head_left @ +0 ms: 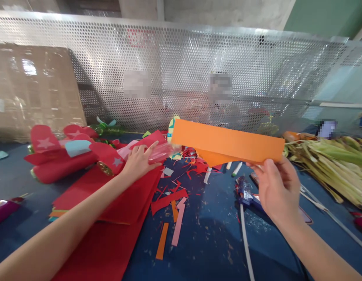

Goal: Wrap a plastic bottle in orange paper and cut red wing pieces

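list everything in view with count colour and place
orange paper: at least one piece, orange, in right hand
plastic bottle: one, clear pinkish, in left hand
paper sheets: several, mostly red, left foreground
star-marked crafts: count unclear, mainly red, left
paper scraps: many, mixed colours, centre
glue gun: one, blue, near right hand
green-tipped marker: one, white and green, beyond glue gun
husks: one pile, green-yellow, right
cardboard: one, brown, back left
perforated screen: one, silver, along back
purple object: one, purple, left edge
table: one, blue, beneath
left hand: one, bare, centre-left
right hand: one, bare, centre-right
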A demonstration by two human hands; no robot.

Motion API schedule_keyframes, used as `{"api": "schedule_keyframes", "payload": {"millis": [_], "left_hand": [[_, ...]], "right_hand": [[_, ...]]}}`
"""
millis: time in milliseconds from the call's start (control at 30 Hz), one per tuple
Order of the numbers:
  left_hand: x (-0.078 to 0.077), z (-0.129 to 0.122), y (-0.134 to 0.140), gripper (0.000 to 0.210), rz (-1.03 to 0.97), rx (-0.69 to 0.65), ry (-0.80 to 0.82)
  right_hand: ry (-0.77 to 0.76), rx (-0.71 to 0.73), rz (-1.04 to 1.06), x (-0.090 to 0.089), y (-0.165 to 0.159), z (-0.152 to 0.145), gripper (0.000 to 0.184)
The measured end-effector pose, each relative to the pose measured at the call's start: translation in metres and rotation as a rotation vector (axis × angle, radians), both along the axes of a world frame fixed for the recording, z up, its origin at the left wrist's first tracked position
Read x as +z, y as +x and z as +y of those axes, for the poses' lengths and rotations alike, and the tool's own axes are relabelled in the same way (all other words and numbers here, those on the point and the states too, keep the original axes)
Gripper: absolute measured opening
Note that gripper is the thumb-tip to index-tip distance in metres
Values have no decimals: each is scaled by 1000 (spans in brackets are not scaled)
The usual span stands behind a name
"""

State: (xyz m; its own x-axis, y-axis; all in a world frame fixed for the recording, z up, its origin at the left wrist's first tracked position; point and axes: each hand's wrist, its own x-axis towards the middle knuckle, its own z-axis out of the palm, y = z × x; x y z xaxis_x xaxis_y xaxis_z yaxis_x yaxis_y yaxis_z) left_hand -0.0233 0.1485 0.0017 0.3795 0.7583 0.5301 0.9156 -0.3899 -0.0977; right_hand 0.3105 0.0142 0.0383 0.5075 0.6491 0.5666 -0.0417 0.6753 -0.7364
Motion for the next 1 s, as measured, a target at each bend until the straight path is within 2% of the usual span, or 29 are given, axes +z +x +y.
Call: {"api": "schedule_keyframes", "payload": {"millis": [67, 133, 267, 333, 433, 500, 567, 667, 733, 800, 900, 1000], "left_hand": [[0, -1, 1, 68, -35, -43, -19], [4, -2, 4, 63, -118, -105, -36], [19, -11, 17, 54, -510, -219, -180], [29, -18, 25, 51, -607, -251, -252], [42, -32, 37, 69, -728, -324, -380], [49, -43, 43, 76, -976, -484, -636], [53, -57, 48, 77, -1096, -628, -729], [60, -78, 54, 60, -1100, -725, -667], [64, -91, 57, 61, -1093, -679, -619], [68, -100, 58, 51, -1077, -646, -594], [71, -104, 58, 33, -1065, -664, -560], [73, -104, 56, 26, -1082, -686, -554]], "right_hand": [[-34, -22, -67, -2, 2, -5, 11], [-62, 7, -46, -2, 3, -9, 8], [-115, 89, 16, 4, 1, -9, 13], [-136, 124, 16, 6, -1, -7, 17], [-133, 195, 31, 8, -4, -4, 17], [-102, 246, 35, 9, -5, -4, 13], [-64, 278, 13, 9, -3, -5, 10], [-38, 263, -72, 6, 1, -10, 16], [-51, 218, -161, 4, 3, -15, 24], [-57, 186, -270, 5, 2, -20, 30], [-31, 153, -440, 13, -3, -28, 27], [-23, 80, -577, 21, -7, -33, 22]]}}
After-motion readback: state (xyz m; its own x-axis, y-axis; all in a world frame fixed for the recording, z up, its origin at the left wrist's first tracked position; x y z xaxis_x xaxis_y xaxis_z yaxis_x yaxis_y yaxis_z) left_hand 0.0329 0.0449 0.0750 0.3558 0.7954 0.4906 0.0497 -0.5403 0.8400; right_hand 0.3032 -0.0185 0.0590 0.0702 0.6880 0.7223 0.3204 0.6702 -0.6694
